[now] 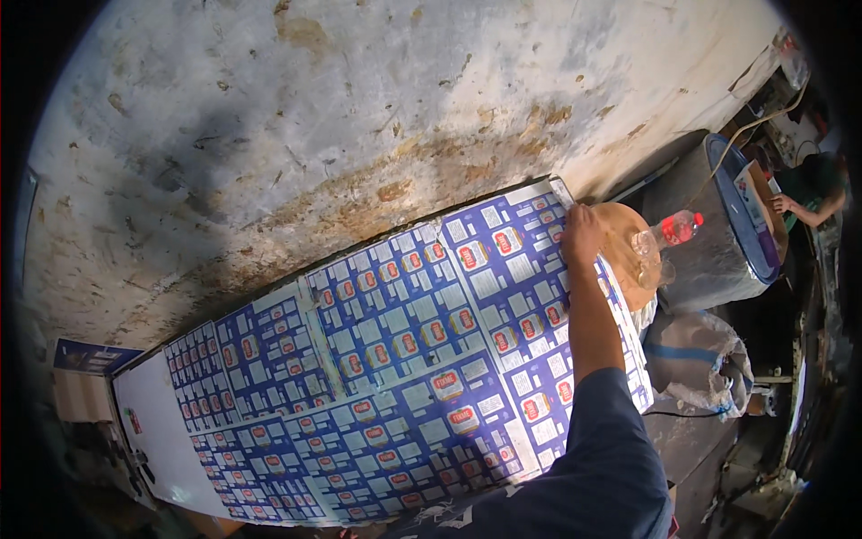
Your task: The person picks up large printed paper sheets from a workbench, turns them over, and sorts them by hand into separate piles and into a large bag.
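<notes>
Several blue printed sheets [395,314] with rows of small red and white label shapes lie side by side over a long table. My right hand [584,232] is at the table's right end, its arm stretched forward in a dark blue sleeve. Bent fingers close on the far right edge of the rightmost printed sheet [512,269], though the fingertips are partly hidden. Just right of this hand are a round wooden board [620,220] and a clear plastic bottle [678,227] with a red label and cap, lying tilted. My left hand is out of view.
A stained, peeling wall [359,108] runs along the table's far side. Right of the table stand a large grey drum [705,234] with a blue rim and a whitish sack [696,359]. Beyond the drum, another person's arm [813,214] reaches toward a cardboard box [763,202].
</notes>
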`<state>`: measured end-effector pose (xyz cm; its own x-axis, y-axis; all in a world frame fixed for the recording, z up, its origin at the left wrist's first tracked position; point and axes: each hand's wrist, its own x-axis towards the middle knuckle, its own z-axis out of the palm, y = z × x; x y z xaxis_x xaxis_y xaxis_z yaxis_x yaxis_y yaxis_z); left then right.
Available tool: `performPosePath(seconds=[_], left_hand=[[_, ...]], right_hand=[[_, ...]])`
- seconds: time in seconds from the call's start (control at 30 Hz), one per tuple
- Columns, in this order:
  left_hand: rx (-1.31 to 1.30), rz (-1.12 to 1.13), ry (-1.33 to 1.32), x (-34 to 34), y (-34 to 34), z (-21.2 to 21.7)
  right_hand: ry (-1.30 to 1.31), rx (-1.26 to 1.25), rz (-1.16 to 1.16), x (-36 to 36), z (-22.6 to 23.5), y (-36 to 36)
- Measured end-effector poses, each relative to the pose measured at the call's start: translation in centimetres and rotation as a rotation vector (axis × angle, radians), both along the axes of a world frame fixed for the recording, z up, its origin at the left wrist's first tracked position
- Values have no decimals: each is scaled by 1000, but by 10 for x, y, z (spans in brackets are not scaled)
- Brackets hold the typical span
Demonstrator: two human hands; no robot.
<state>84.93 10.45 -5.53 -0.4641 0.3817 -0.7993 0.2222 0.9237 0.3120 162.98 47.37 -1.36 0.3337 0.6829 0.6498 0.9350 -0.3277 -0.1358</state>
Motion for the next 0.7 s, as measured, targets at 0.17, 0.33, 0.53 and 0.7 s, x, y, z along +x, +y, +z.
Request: performPosePath(seconds=[0.17,0.33,0.53,0.7], left_hand=[[33,-25,80,1,3,2],[102,-90,263,-4,2,15],[249,-178,741,-40,-13,47],[573,-143,1060,-77,5,95]], right_hand=[[360,-206,-97,-33,17,-8],[380,-92,16,-64,16,-38],[457,-51,110,-92,31,-54],[500,36,146,-141,42,-93]])
